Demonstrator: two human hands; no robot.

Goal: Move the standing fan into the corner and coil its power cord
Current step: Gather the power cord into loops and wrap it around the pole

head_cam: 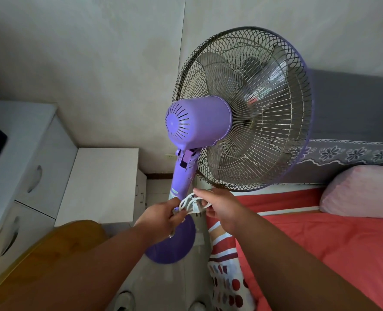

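A purple standing fan [199, 124] stands upright on the floor between a white cabinet and the bed, close to the room's corner. Its wire cage faces right, toward the bed. The round purple base [174, 250] rests on the floor below my hands. A white power cord [191, 204] is gathered in loops just in front of the fan's pole. My left hand [161, 215] grips the left end of the loops. My right hand [219, 208] pinches the right side of the same bundle.
A low white cabinet [100, 185] stands left of the fan, with a taller white drawer unit [29, 167] beside it. A bed with a red sheet [320, 243] and a pink pillow [361, 191] fills the right. A wooden chair back [58, 239] is at lower left.
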